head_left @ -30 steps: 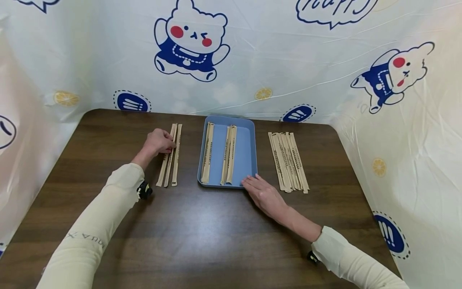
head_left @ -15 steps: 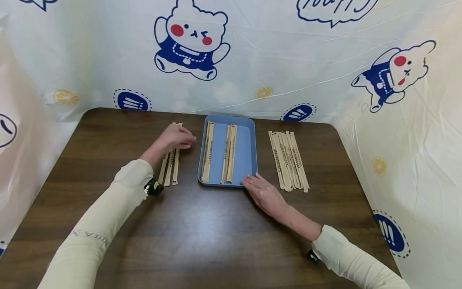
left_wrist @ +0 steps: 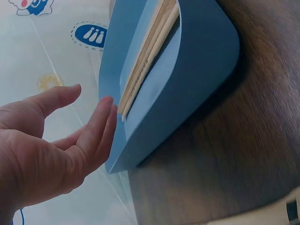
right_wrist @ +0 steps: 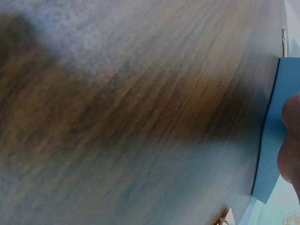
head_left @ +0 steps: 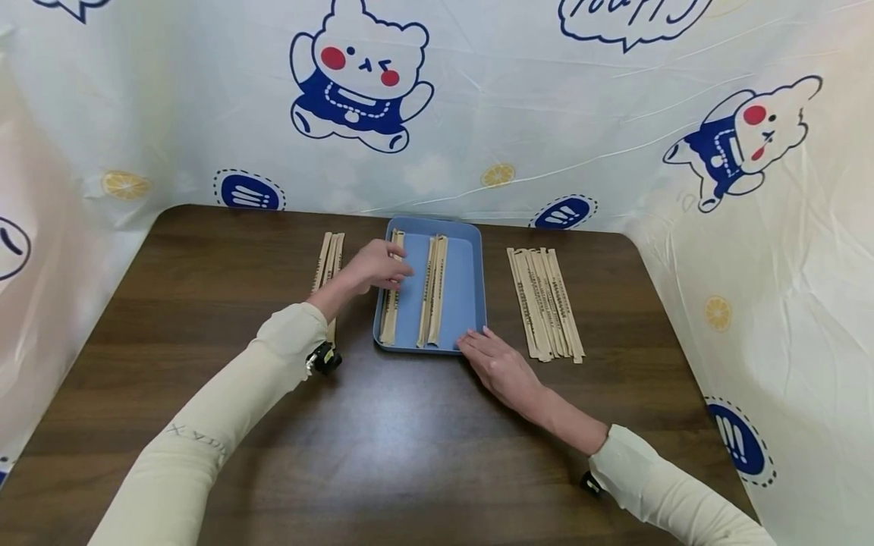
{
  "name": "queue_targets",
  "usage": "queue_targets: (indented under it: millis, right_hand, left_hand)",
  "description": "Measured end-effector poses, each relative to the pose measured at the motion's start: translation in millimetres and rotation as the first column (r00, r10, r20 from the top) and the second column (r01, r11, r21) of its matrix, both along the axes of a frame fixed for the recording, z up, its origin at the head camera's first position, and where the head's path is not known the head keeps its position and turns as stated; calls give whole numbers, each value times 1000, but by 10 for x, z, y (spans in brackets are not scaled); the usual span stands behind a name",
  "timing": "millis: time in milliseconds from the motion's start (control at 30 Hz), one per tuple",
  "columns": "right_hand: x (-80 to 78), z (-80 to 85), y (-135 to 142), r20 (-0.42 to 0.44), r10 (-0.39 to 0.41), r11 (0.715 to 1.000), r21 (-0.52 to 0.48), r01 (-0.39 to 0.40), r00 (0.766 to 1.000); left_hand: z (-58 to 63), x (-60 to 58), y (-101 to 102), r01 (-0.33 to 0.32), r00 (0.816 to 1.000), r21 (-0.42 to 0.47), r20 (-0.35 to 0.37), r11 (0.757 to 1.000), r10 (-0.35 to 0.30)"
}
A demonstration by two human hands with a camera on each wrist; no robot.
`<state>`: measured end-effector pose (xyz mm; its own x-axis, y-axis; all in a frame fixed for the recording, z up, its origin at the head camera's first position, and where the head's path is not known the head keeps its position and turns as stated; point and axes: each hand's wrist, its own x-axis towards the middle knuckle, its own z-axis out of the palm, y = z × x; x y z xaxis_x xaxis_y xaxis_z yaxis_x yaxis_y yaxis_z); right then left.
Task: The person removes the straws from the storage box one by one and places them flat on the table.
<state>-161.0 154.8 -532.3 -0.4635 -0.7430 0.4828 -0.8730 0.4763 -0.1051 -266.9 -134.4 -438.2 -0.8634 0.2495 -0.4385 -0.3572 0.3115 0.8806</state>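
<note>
My left hand (head_left: 382, 264) is over the left side of the blue tray (head_left: 464, 265), just above slim paper-wrapped sticks (head_left: 391, 318) lying there. In the left wrist view, its thumb and fingers (left_wrist: 96, 126) are spread apart with nothing between them, beside the tray wall (left_wrist: 201, 61). A second group of wrapped sticks (head_left: 433, 292) lies in the tray's middle. My right hand (head_left: 501, 370) rests its straight fingers on the tray's near right corner. In the right wrist view, only its fingertips (right_wrist: 291, 157) show against the blue wall (right_wrist: 272, 140).
Left of the tray, more wrapped sticks (head_left: 330, 262) lie partly hidden under my left forearm. A wider row of several wrapped sticks (head_left: 546, 303) lies to the right. The brown wooden table (head_left: 382, 455) ends at a printed sheet (head_left: 478, 114) hung behind it.
My left hand has moved right, from the left-hand sticks across to above the tray, and its pinching fingers have spread. My right hand has stayed at the tray's corner.
</note>
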Motion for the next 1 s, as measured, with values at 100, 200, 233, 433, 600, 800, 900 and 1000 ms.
queue_targets:
  millis: [100, 200, 233, 433, 600, 800, 900, 1000]
  right_hand:
    - [-1, -4, 0, -4, 0, 1000, 3, 0, 1000]
    - [-1, -7, 3, -13, -4, 1000, 5, 4, 1000]
    - [-2, -8, 3, -16, -6, 1000, 5, 6, 1000]
    - [-1, -16, 5, -4, -9, 1000, 10, 9, 1000]
    - [10, -17, 5, 6, -10, 1000, 8, 10, 1000]
    - [19, -18, 7, 8, -14, 1000, 5, 14, 1000]
    - [9, -28, 8, -9, -12, 1000, 7, 12, 1000]
    - [-1, -33, 4, -23, -11, 1000, 7, 11, 1000]
  left_hand:
    - [-21, -19, 77, 2, 1000, -6, 11, 1000, -2]
    - [-59, -49, 144, 1, 1000, -9, 27, 1000, -1]
    - [-72, -57, 161, -1, 999, -10, 32, 1000, 1]
    - [-177, -98, 240, -14, 999, -26, 46, 1000, 15]
    - [-282, -122, 285, -14, 999, -43, 33, 999, 16]
    - [-355, -135, 347, -35, 999, -86, -19, 996, 33]
    - [-380, -157, 384, -48, 997, -114, -61, 992, 42]
    - [-397, -186, 421, -61, 995, -141, -92, 988, 48]
